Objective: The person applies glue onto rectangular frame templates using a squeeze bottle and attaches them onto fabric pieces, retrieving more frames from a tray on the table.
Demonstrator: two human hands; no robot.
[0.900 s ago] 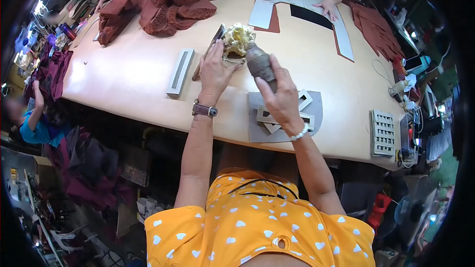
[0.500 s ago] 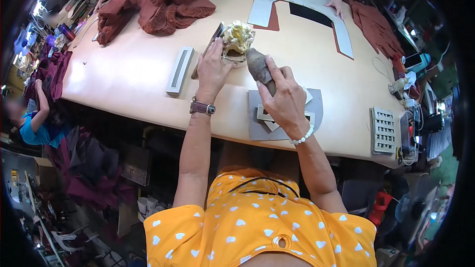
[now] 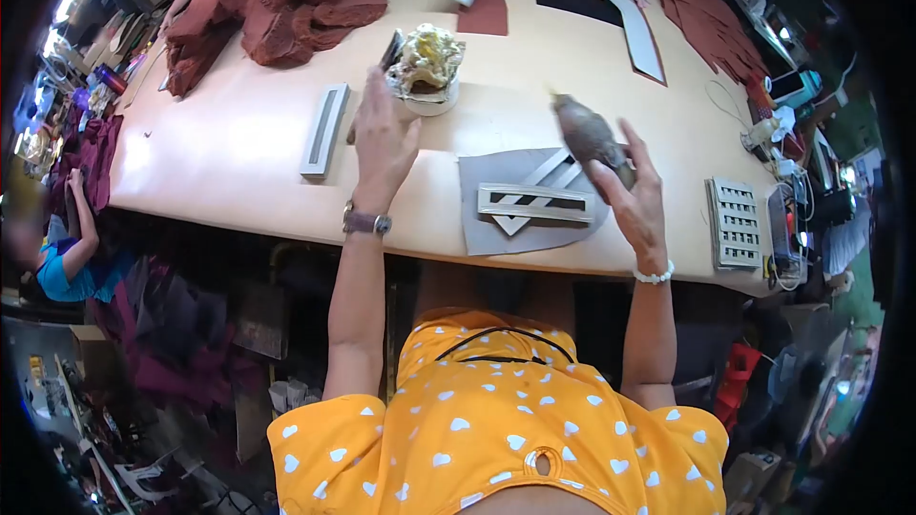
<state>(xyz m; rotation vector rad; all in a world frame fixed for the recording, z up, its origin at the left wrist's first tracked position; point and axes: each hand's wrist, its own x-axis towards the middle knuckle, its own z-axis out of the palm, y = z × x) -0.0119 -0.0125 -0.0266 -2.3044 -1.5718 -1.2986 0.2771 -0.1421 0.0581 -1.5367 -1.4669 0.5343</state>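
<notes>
Right hand (image 3: 634, 193), right of centre, grasps a dark tool (image 3: 589, 133). Left hand (image 3: 383, 145), left of centre, partly covers a dark strip (image 3: 392, 50) beside a crusted pot (image 3: 426, 59); whether it grips cannot be told. Slotted frames (image 3: 534, 202) overlap on a grey sheet (image 3: 544, 240), mid-frame.

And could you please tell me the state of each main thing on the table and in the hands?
Dark wrapped tool, held in the right hand
Dark bar, partly covered by the left hand; grip unclear
Crusted pot, lumpy with cream-and-yellow buildup
Slotted frames, stacked crosswise
Gray sheet, flat, partly covered by the frames
Lone slotted frame, lying flat
Curved white template, one end blurred, seemingly lifted
Rust-brown material, heaped
</notes>
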